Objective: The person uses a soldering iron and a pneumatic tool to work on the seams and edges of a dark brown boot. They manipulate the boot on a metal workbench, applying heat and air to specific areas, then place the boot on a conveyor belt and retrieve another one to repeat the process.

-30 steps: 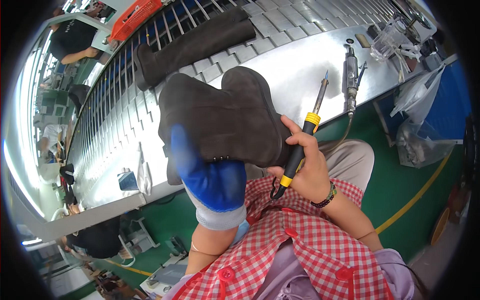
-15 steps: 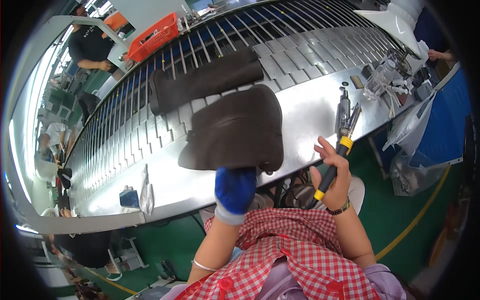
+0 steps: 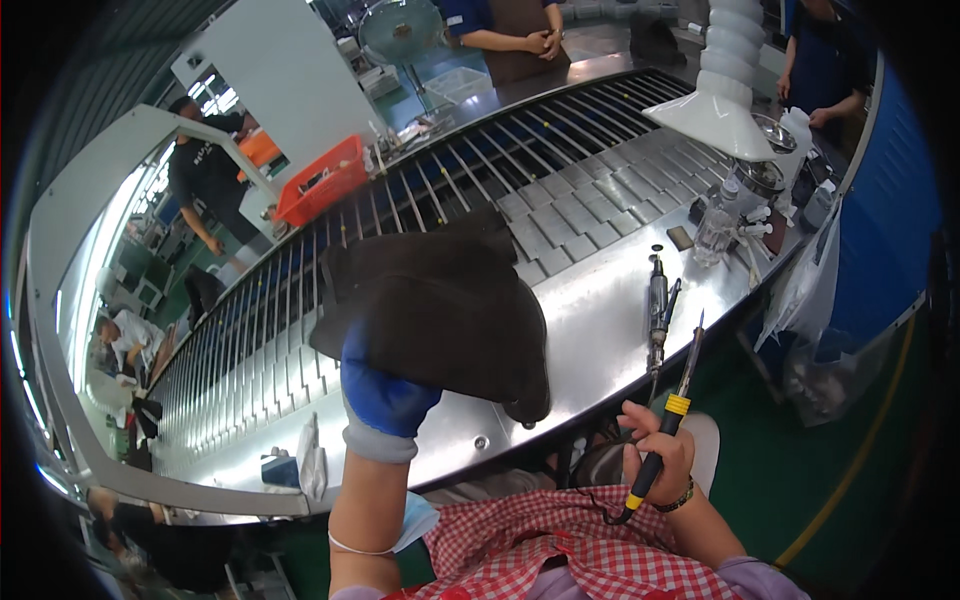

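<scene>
Holding a dark boot (image 3: pixel 440 320) up over the steel surface (image 3: pixel 600 300), gloved left hand (image 3: pixel 385 390) tucked inside it, right hand (image 3: pixel 655 460) fisted round a soldering iron (image 3: pixel 672 415); hot tip could scorch the boot if either wavers.

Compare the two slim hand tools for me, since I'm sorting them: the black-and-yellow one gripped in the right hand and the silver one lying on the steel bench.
The black-and-yellow-handled pointed tool is gripped in the bare right hand, tip up off the bench; the silver metal pen-shaped tool lies loose on the shiny steel bench, untouched. The held one has a dark grip with a yellow collar; the lying one is bare metal. Both are long, slim and corded.
</scene>
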The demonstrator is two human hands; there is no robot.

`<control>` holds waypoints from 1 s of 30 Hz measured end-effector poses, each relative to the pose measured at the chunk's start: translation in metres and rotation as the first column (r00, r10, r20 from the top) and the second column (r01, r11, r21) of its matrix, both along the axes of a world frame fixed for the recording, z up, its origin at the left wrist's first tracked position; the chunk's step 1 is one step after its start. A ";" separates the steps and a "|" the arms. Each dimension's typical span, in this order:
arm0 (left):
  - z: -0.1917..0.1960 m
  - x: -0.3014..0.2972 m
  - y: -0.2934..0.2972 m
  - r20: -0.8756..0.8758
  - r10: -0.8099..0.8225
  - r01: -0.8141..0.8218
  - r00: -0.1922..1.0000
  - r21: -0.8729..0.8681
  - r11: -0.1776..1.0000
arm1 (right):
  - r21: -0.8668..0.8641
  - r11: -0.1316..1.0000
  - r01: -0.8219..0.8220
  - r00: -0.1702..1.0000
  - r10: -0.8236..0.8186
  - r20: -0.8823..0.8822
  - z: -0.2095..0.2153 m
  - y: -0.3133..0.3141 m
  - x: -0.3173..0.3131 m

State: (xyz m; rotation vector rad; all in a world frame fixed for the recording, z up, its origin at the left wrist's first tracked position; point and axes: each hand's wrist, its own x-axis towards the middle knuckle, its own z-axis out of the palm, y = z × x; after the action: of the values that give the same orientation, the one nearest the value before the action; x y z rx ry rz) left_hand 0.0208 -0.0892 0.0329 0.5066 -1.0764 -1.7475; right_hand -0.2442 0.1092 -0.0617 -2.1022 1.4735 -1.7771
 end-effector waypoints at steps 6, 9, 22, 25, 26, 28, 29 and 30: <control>0.081 -0.065 -0.038 -0.258 -0.198 0.253 0.946 0.203 0.946 | 0.039 0.999 0.011 0.998 -0.014 0.066 -0.013 0.015 -0.011; 0.107 -0.099 -0.079 -0.330 -0.412 0.474 0.849 0.136 0.870 | 0.000 0.999 0.051 0.994 -0.051 0.098 -0.022 0.019 -0.017; 0.077 -0.240 -0.285 -0.216 0.204 -0.188 0.955 0.096 0.978 | 0.098 0.993 0.060 0.998 -0.062 0.021 -0.031 0.034 -0.047; 0.029 -0.255 -0.302 0.124 0.362 -0.335 0.924 -0.198 0.921 | 0.118 0.991 0.060 0.996 -0.067 0.056 -0.040 0.039 -0.046; 0.007 -0.261 -0.297 0.182 0.398 -0.336 0.899 -0.296 0.894 | 0.115 0.992 0.054 0.996 -0.061 0.061 -0.038 0.040 -0.045; 0.001 -0.294 -0.284 0.089 0.382 -0.338 0.920 -0.314 0.887 | 0.085 0.995 0.058 0.996 -0.063 0.066 -0.032 0.035 -0.043; -0.004 -0.314 -0.277 0.036 0.363 -0.334 0.931 -0.319 0.887 | 0.115 0.992 0.044 0.996 -0.053 0.078 -0.039 0.038 -0.042; 0.006 -0.338 -0.249 0.232 0.318 -0.256 0.919 -0.261 0.931 | 0.127 0.988 0.089 0.993 -0.099 0.067 -0.041 0.039 -0.045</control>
State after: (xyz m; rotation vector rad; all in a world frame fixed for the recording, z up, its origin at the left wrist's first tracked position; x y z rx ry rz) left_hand -0.3172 -0.3383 0.0393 0.7370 -1.3014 -1.3014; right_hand -0.2893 0.1487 -0.1024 -1.9196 1.6433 -1.7223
